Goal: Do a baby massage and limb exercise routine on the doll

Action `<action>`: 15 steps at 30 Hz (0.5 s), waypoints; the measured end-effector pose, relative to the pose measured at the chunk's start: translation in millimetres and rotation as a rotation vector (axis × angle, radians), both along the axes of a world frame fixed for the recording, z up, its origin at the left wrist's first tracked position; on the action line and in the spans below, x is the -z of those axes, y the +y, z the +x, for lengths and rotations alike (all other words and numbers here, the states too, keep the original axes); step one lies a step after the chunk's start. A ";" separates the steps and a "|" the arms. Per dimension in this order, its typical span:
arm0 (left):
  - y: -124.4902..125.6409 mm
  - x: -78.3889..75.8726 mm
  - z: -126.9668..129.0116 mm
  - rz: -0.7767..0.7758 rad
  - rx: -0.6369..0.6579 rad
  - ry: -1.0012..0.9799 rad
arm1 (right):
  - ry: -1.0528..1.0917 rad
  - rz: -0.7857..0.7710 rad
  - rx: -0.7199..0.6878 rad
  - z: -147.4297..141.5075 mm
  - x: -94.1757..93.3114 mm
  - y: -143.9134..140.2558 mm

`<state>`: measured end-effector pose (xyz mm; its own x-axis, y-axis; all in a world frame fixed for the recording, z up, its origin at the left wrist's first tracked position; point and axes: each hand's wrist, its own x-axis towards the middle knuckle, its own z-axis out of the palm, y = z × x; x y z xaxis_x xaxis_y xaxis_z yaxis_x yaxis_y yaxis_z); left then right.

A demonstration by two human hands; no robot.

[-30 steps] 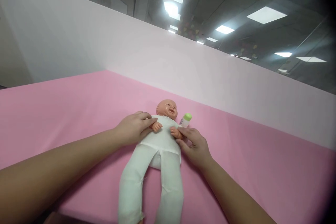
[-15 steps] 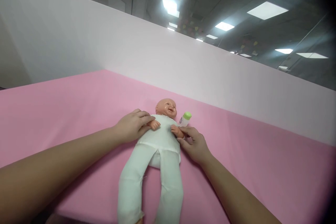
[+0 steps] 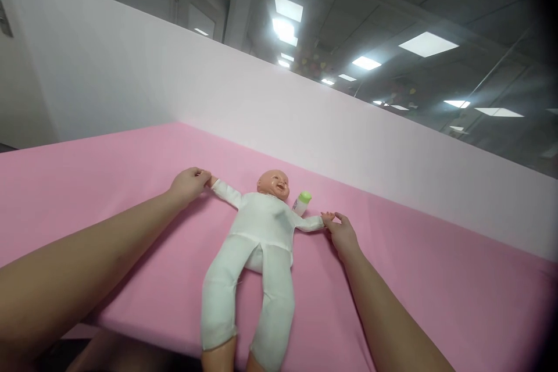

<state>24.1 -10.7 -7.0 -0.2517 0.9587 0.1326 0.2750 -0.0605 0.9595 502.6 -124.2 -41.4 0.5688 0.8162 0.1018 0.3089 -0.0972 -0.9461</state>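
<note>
A doll (image 3: 265, 222) in white clothes lies on its back on the pink desk (image 3: 108, 171), its bald head towards the back edge and its legs towards the near edge; its feet run out of view. Both hands are grasping it: the left hand (image 3: 190, 185) closes its fingers round one doll hand, on the side of the back left corner, and the right hand (image 3: 343, 235) pinches the other between thumb and fingers. Both doll arms are spread out sideways.

Just beside the doll's head, towards the back edge, is a small bottle (image 3: 301, 204) with a green cap, near the right hand; whether it stands or lies I cannot tell. A white panel (image 3: 261, 104) rises along the back edge, closing off that side. Beyond it show lit ceiling panels (image 3: 428, 45).
</note>
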 end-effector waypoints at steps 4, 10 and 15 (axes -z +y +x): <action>-3.4 -3.7 3.4 -0.017 0.005 0.084 | -0.044 0.050 -0.049 -4.7 -0.4 0.5; -39.7 -29.1 23.4 0.043 0.213 0.160 | -0.201 0.308 -0.143 -45.7 -18.1 -13.9; -71.8 -35.9 48.6 0.334 0.264 0.405 | -0.557 0.395 -0.326 -83.4 -30.8 -34.0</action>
